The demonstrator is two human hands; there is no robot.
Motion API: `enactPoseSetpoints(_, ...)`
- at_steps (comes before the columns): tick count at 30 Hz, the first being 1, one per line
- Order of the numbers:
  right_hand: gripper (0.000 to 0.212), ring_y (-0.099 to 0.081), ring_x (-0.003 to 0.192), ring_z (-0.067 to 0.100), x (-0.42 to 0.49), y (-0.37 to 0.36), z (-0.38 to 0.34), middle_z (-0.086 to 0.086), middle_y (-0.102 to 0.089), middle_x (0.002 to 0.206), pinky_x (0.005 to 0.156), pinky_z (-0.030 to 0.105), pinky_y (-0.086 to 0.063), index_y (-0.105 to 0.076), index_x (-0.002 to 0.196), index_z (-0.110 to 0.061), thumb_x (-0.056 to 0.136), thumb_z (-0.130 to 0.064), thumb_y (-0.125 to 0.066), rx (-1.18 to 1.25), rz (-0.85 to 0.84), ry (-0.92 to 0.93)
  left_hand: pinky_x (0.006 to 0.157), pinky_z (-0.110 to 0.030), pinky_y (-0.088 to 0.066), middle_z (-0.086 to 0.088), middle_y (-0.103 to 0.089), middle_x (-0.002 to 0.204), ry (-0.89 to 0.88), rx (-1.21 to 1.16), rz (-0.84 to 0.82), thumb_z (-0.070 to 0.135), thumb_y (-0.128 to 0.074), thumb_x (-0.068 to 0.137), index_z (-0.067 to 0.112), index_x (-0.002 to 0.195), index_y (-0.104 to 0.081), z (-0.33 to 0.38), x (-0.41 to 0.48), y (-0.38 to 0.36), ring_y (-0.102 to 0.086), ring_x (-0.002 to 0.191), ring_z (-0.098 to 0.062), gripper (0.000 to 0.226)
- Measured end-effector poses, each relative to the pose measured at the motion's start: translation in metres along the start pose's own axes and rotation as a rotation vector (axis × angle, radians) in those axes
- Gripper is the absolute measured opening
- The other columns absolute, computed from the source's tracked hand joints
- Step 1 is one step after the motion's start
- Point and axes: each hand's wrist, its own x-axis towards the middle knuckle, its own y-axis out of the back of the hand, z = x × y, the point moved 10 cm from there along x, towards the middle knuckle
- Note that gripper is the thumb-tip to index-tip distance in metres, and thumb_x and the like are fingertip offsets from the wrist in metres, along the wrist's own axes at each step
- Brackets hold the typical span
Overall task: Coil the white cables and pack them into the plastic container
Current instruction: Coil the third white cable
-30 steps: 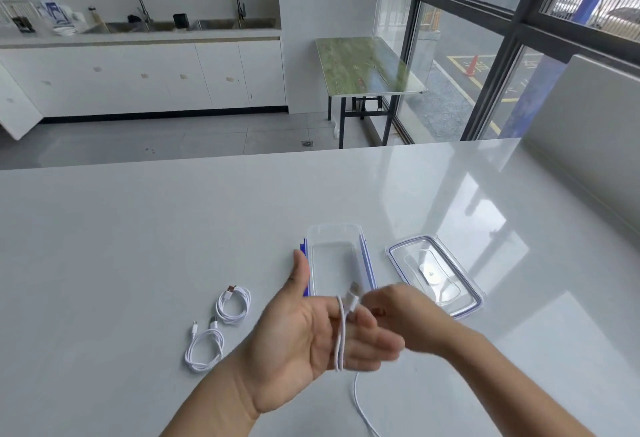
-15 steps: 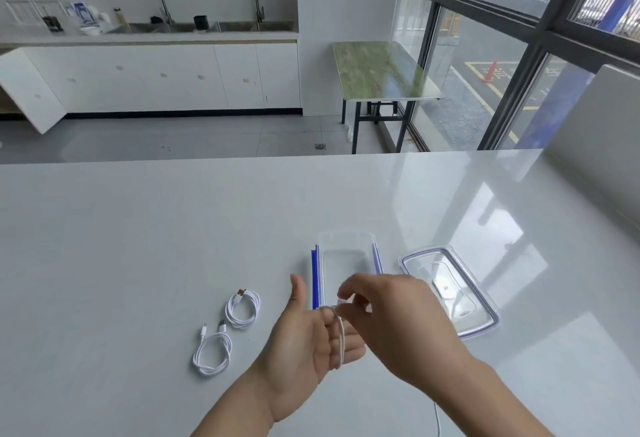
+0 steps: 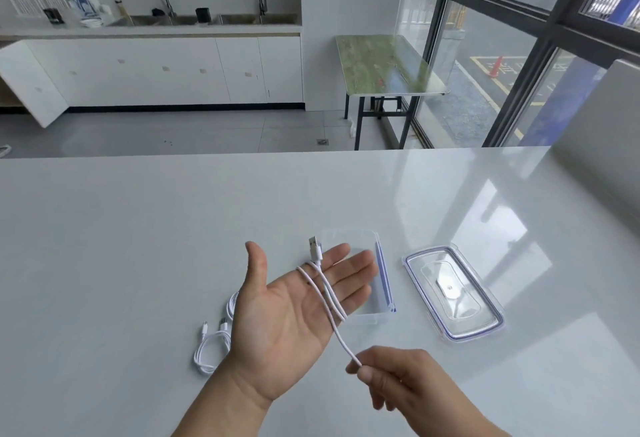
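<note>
My left hand (image 3: pixel 287 315) is held palm up and flat above the table, fingers stretched out over the clear plastic container (image 3: pixel 379 274). A white cable (image 3: pixel 325 294) is looped around its fingers, and the USB plug sticks up past the fingertips. My right hand (image 3: pixel 398 381) pinches the same cable below and to the right of the palm, and the stretch between the hands is taut. Two coiled white cables lie on the table to the left: one (image 3: pixel 209 350) fully in view, the other (image 3: pixel 232 305) mostly hidden behind my left hand.
The container's clear lid (image 3: pixel 453 294) with a blue seal lies upside down to the right of the container. The white table (image 3: pixel 138 246) stretches wide all around. Beyond it are a kitchen counter with sinks, a small green table and large windows.
My left hand has opened flat and turned palm up. My right hand has drawn down and to the right from the left fingers, pulling the cable taut. The camera has tilted slightly.
</note>
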Motion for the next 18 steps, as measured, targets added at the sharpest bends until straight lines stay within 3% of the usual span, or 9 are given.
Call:
enactPoseSetpoints(4,0.027,-0.057,0.061,0.001,0.019,0.016,0.013,-0.008,-0.066,0.068,0.062,0.017,-0.046,-0.069,0.089,-0.026,0.094,-0.051,-0.06,-0.321,-0.089,-0.035,0.117,-0.056,-0.028,-0.038,-0.046,0.141,0.084,0.092,-0.1,0.083,-0.034,0.084,-0.013,0.141,-0.038,-0.012,-0.002,-0.02,-0.042,0.135,-0.049,0.112)
enactPoseSetpoints(5,0.023,-0.057,0.061,0.002,0.026,0.026,0.013,-0.009,-0.067,0.068,0.061,0.016,-0.045,-0.069,0.085,-0.024,0.093,-0.044,-0.063,-0.375,-0.079,-0.053,0.115,-0.056,-0.029,-0.038,-0.048,0.139,0.126,0.144,-0.129,0.084,-0.031,0.082,-0.014,0.14,-0.038,-0.019,-0.003,-0.024,-0.045,0.132,-0.05,0.114)
enactPoseSetpoints(7,0.013,-0.061,0.065,0.015,0.04,0.048,0.004,-0.005,-0.069,0.07,0.067,0.029,-0.053,-0.066,0.076,-0.022,0.089,-0.022,-0.063,-0.426,-0.051,-0.072,0.111,-0.055,-0.033,-0.039,-0.051,0.135,0.24,0.346,-0.158,0.087,-0.021,0.079,-0.014,0.138,-0.041,-0.035,-0.005,-0.024,-0.049,0.128,-0.049,0.119)
enactPoseSetpoints(9,0.018,-0.061,0.063,0.019,0.049,0.063,-0.018,-0.004,-0.069,0.066,0.067,0.039,-0.055,-0.065,0.072,-0.025,0.087,-0.014,-0.061,-0.304,-0.058,-0.057,0.108,-0.053,-0.037,-0.04,-0.053,0.133,0.37,0.603,-0.151,0.088,-0.014,0.075,-0.013,0.135,-0.045,-0.053,-0.009,-0.014,-0.052,0.126,-0.05,0.122)
enactPoseSetpoints(11,0.008,-0.058,0.055,0.016,0.052,0.068,-0.04,-0.004,-0.062,0.058,0.057,0.032,-0.054,-0.069,0.079,-0.01,0.086,-0.013,-0.067,0.018,-0.099,-0.045,0.106,-0.052,-0.04,-0.036,-0.058,0.13,0.479,0.791,-0.119,0.089,-0.015,0.072,-0.01,0.131,-0.052,-0.064,-0.013,-0.002,-0.055,0.124,-0.048,0.121)
enactPoseSetpoints(13,0.013,-0.052,0.051,0.015,0.052,0.069,-0.06,0.002,-0.055,0.057,0.053,0.027,-0.049,-0.067,0.083,0.0,0.084,-0.013,-0.07,0.202,-0.113,-0.037,0.106,-0.05,-0.042,-0.028,-0.066,0.125,0.548,0.925,-0.079,0.089,-0.014,0.071,-0.004,0.128,-0.057,-0.069,-0.016,0.012,-0.061,0.121,-0.04,0.118)
enactPoseSetpoints(18,0.008,-0.057,0.056,0.017,0.039,0.077,-0.091,-0.002,-0.066,0.061,0.054,0.033,-0.051,-0.07,0.076,-0.02,0.083,-0.024,-0.067,-0.161,0.088,0.036,0.111,-0.048,-0.042,-0.022,-0.068,0.125,0.494,0.937,0.043,0.086,-0.014,0.072,0.0,0.128,-0.06,-0.056,-0.015,0.027,-0.063,0.121,-0.033,0.112)
